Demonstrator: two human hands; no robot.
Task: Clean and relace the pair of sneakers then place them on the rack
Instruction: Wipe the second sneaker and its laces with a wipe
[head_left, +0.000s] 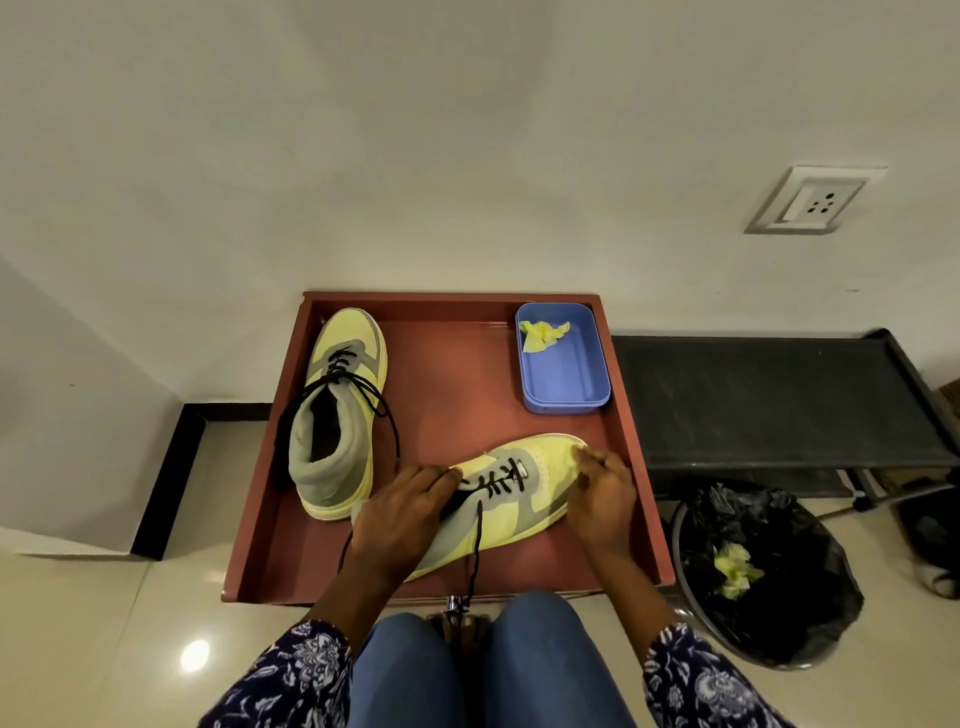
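Two yellow-and-grey sneakers with black laces lie in a red-brown tray (447, 395). The far-left sneaker (340, 410) stands upright with its toe pointing away, laces loose. The near sneaker (519, 499) lies slanted, toe to the right. My left hand (400, 514) grips its collar and tongue area, fingers curled over the laces. My right hand (605, 493) holds the toe with curled fingers. A loose black lace end (475, 551) trails from this shoe over the tray's front edge. The dark rack (769, 400) stands to the right of the tray.
A blue plastic tub (563, 384) with a crumpled yellow cloth (543, 334) sits at the tray's back right. A bin lined with a black bag (769, 571), holding yellow scraps, stands on the floor at the right. My knees are at the tray's front edge.
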